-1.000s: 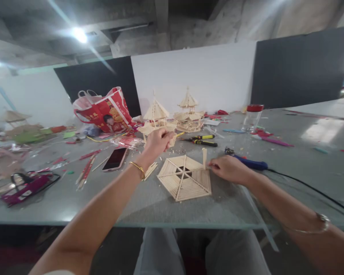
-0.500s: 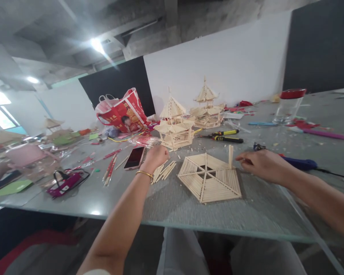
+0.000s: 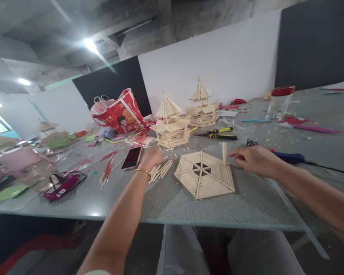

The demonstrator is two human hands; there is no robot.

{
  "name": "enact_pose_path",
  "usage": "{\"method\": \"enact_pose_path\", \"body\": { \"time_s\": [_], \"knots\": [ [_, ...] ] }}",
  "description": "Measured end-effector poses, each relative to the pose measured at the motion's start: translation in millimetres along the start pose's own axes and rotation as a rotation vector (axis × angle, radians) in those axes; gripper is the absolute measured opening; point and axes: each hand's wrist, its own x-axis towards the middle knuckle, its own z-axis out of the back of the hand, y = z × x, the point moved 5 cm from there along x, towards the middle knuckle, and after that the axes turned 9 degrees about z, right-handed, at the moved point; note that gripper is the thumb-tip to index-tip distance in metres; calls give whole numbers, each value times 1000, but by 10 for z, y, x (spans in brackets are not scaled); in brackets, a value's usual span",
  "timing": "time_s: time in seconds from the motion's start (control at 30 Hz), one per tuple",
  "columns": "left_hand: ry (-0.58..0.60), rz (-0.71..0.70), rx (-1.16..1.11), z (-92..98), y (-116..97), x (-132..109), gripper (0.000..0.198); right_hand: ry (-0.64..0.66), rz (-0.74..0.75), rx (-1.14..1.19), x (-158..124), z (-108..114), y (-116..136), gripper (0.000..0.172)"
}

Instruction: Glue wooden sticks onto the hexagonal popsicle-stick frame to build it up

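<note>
A hexagonal panel of pale wooden sticks [image 3: 215, 185], with spokes and a small gap in the middle, lies flat on the table. A short bundle of sticks [image 3: 224, 153] stands upright at its right far corner. My right hand [image 3: 250, 158] is just right of that bundle, apart from it, with loosely bent fingers and nothing visible in them. My left hand [image 3: 154, 156] is closed over the far end of a pile of loose sticks [image 3: 164, 170]; what its fingers hold is hidden.
Two stick pagodas [image 3: 172, 131] stand behind the panel, with yellow-black pliers [image 3: 222, 133] beside them. A phone [image 3: 132, 158] lies left of my left hand. A blue-handled tool with a cord [image 3: 289, 157] is behind my right wrist. Further off are a red bag [image 3: 117, 114] and a red-lidded jar [image 3: 279, 103].
The whole view has shifted slightly, so things appear further left. My left hand has lowered a little toward the loose sticks; my right hand keeps its place beside the upright bundle.
</note>
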Motion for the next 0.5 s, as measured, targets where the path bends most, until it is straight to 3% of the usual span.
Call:
{"method": "enact_pose_path", "body": {
  "time_s": [0.1,0.27,0.4,0.5],
  "knots": [
    [-53,-24,-13,55,-13,11,8,-21,-7,2,2,4,-25,37],
    [-24,-98,-167,116,-93,-29,14,-59,-44,4,11,21,-96,38],
    [56,-170,-363,121,-235,-121,12,-89,-71,-10,16,62,-111,37],
    [175,-224,-648,95,-371,-210,17,-95,-89,-24,19,84,-110,36]
  ]
}}
